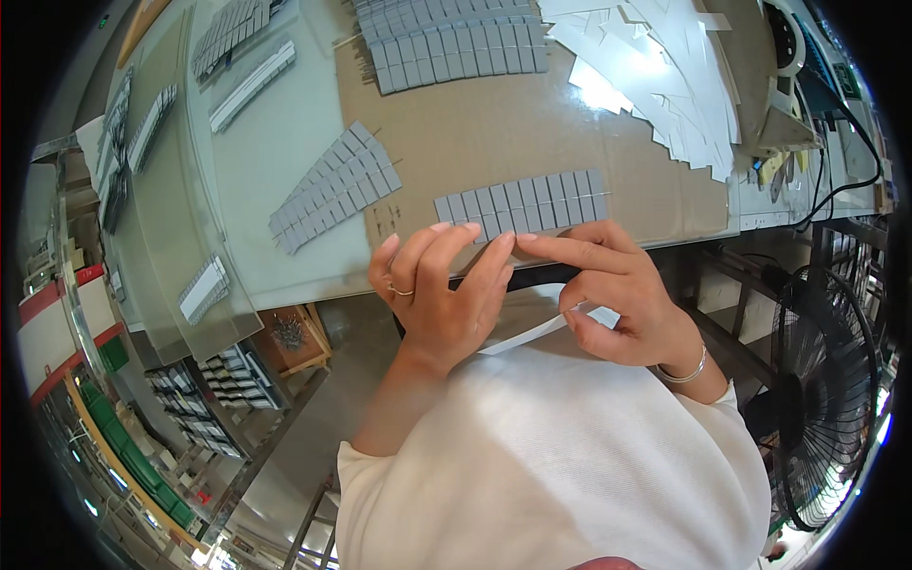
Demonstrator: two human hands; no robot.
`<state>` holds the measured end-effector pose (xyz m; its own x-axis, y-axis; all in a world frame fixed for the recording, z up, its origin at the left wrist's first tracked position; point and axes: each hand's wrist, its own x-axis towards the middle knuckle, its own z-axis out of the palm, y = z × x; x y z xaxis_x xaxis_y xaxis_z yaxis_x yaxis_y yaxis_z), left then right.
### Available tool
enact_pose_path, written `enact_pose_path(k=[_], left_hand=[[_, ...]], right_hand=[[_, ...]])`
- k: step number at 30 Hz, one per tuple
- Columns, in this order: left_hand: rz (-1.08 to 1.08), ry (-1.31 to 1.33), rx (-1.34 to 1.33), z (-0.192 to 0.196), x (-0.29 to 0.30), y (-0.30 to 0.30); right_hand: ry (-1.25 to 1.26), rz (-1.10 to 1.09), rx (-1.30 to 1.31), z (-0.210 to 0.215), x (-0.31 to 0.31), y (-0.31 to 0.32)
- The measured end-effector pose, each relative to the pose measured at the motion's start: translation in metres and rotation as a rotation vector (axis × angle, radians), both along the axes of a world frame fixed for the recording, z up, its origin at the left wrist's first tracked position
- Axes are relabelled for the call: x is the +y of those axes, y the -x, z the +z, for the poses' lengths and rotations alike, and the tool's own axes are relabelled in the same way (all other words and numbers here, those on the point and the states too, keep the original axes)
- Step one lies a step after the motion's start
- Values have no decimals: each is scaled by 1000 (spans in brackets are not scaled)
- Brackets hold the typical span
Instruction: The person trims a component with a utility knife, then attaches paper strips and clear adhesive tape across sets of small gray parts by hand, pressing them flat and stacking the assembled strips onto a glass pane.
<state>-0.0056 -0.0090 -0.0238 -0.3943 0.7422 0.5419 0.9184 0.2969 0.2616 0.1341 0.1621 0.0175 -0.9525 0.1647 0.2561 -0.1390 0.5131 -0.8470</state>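
A row of narrow grey rectangular pieces (pixel 521 199), joined by thin wire, lies at the near edge of the table in front of me. My left hand (pixel 442 285) is at its near left end, fingers bent but apart, fingertips by the row's lower edge. Its thumb tip nearly meets the index fingertip of my right hand (pixel 613 294) at that edge. Between thumb and curled fingers, my right hand pinches a white strip (pixel 527 334). The strip slants down left toward my left wrist, above my lap.
Similar grey rows (pixel 337 188) lie to the left, with a larger stack (pixel 451 43) at the back. Loose white sheets (pixel 655 81) pile at the far right of the brown board (pixel 456 128). A black fan (pixel 822 399) stands right; an open wooden drawer (pixel 290 337) is below left.
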Motion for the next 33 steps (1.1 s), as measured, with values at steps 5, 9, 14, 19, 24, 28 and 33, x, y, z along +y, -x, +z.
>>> enact_pose_path(k=[5,9,14,19,24,28,33], left_hand=[[0,-12,7,0,-2,0],[8,14,-15,3,-4,-5],[-13,-37,-21,2,-1,-3],[113,-16,-38,13,-17,4],[161,94,0,10,-23,11],[142,106,-7,8,-18,9],[69,-78,-21,-1,-15,12]], right_hand=[[-42,-25,23,1,-4,3],[-27,-38,4,0,-9,0],[-42,-39,-39,5,-6,0],[175,5,-80,30,30,-22],[331,-316,-63,50,52,-45],[373,-464,-68,42,57,-43],[623,-534,-94,26,43,-19]])
